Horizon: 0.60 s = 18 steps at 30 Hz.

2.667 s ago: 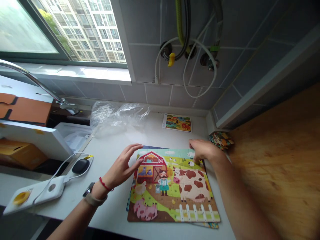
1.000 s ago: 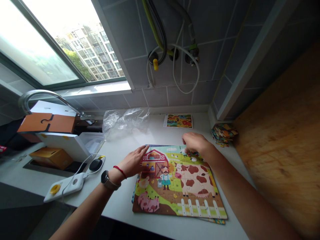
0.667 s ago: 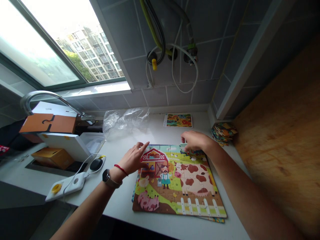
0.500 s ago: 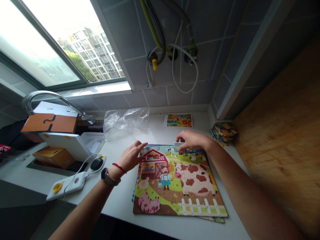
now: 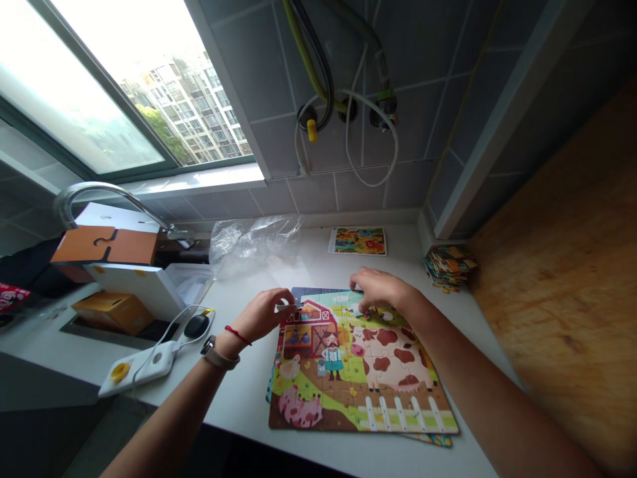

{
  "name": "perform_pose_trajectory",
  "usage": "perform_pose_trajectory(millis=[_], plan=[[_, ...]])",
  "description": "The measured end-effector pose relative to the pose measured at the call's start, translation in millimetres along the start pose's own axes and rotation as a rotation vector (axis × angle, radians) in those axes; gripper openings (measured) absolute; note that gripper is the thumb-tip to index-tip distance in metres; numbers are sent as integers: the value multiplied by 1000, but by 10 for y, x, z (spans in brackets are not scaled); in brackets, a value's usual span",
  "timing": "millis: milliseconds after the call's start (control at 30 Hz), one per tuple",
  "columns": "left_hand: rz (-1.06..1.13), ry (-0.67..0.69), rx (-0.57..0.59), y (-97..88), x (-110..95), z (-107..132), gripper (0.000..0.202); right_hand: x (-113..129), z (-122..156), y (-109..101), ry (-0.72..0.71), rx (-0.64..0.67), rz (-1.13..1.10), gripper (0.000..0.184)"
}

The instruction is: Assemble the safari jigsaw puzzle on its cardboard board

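Observation:
A farm jigsaw puzzle [image 5: 348,392] with a cow, a farmer, a red barn and a pig lies on the counter, overlapping another puzzle beneath it. My left hand [image 5: 266,315] is at its upper left corner, thumb and fingers pinching a small puzzle piece [image 5: 285,307] seen nearly edge-on. A dark blue strip [image 5: 311,291] shows under the puzzle's top edge there. At the top edge, right of centre, my right hand [image 5: 381,290] bends its thumb and fingers around a pale puzzle piece [image 5: 355,297], low against the puzzle and partly hidden by the fingers.
A picture card [image 5: 359,241] lies behind the puzzle, and a stack of puzzle pieces [image 5: 449,265] stands by the wooden panel [image 5: 557,265]. Crumpled clear plastic [image 5: 253,242], a power strip [image 5: 142,368] with its cable, boxes [image 5: 107,245] and a faucet [image 5: 119,192] are left.
My left hand has gone from open fingers to pinching a puzzle piece at the corner. The piece at my right hand, raised before, is now lower against the puzzle. The view has shifted slightly.

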State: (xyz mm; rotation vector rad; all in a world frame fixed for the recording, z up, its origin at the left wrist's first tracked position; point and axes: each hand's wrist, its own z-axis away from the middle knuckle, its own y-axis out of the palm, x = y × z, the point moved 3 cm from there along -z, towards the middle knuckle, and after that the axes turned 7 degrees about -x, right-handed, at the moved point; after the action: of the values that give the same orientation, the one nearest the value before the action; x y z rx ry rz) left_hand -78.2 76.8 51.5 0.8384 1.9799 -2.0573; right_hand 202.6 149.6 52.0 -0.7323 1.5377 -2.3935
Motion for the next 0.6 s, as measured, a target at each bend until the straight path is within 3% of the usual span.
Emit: perform_pose_trajectory(millis=[200,433,600], plan=[[35,-2,17,-40,-51,-16,16,36,38,-18,23,-13,19,57],[-33,-37,131,-29,-68,68,16,49,35,22,-7,43,3,66],[44,-66,74,-4,-6,90,19,69,46,27,14,24,23,62]])
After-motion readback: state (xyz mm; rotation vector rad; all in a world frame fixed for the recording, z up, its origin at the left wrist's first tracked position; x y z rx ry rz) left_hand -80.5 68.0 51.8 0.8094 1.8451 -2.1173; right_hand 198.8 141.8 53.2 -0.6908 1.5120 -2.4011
